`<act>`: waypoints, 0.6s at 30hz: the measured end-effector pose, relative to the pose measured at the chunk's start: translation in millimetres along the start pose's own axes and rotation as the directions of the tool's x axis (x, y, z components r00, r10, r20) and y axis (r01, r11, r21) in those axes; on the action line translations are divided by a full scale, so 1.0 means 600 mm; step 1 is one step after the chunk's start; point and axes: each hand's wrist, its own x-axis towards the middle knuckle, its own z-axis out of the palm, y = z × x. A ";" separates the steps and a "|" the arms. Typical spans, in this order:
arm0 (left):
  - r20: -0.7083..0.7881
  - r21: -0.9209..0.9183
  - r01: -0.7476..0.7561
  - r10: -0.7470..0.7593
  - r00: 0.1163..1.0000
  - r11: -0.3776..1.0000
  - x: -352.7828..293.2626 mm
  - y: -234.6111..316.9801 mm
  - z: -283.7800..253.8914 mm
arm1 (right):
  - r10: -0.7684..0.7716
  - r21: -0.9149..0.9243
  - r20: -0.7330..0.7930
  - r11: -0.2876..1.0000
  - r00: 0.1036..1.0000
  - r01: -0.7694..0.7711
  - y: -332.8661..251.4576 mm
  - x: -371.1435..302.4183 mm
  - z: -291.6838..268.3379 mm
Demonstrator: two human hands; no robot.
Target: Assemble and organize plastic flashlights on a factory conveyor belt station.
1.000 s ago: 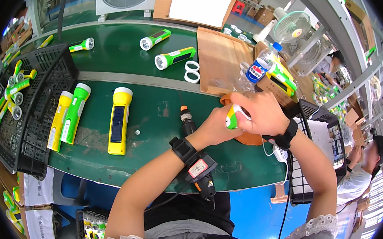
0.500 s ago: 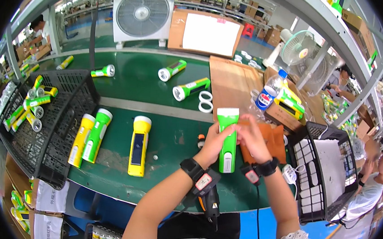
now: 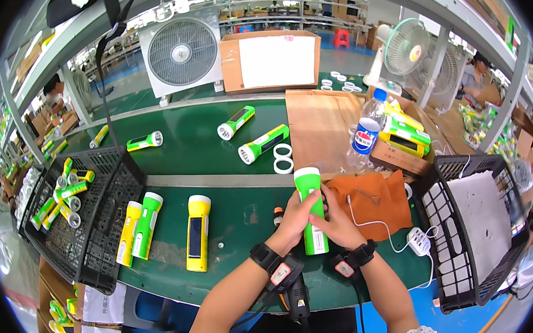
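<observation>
Both of my hands are closed around a green flashlight (image 3: 315,230) with a white head. It is held upright over the green workbench, head pointing away from me. My left hand (image 3: 296,224) grips its left side below the head, and my right hand (image 3: 341,224) wraps the right side with the thumb across the front. To the left stand a yellow flashlight (image 3: 197,242) with a dark solar panel, a green flashlight (image 3: 146,227) and another yellow flashlight (image 3: 127,237). A black tool with an orange part (image 3: 297,299) lies below my left wrist.
A black crate (image 3: 103,216) with several flashlights is at left; another black crate (image 3: 453,262) stands at right. An orange cloth (image 3: 379,207), white charger (image 3: 419,241), plastic bottle (image 3: 365,133) and white rings (image 3: 283,164) lie beyond my hands. More flashlights (image 3: 263,144) rest farther back.
The flashlight has turned in my hands, so its printed white strip now shows instead of the switch. My right hand has closed further around it. The whole view has shifted.
</observation>
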 end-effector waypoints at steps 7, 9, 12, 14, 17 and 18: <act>-0.004 -0.080 0.103 -0.104 0.995 0.991 0.002 -0.002 -0.005 | 0.031 0.037 0.004 0.999 0.999 -0.032 -0.014 -0.007 0.004; -0.005 -0.055 0.102 -0.102 0.995 0.993 0.002 -0.005 -0.008 | 0.041 0.040 0.013 0.998 0.999 -0.041 -0.015 -0.008 0.004; -0.002 -0.019 0.078 -0.078 0.997 0.997 0.000 -0.004 -0.007 | 0.026 0.028 0.011 0.999 1.000 -0.026 -0.012 -0.007 0.004; -0.002 -0.010 0.060 -0.060 0.998 0.998 -0.001 -0.003 -0.006 | 0.007 0.014 0.002 1.000 1.000 -0.007 -0.010 -0.006 0.004; -0.010 -0.045 0.034 -0.034 0.999 0.998 -0.004 0.004 0.000 | -0.031 -0.027 -0.004 0.999 1.000 0.031 -0.002 -0.003 0.001; -0.014 -0.047 0.034 -0.035 0.999 0.998 -0.006 0.002 -0.001 | -0.028 -0.026 0.000 0.999 1.000 0.028 -0.009 -0.003 0.002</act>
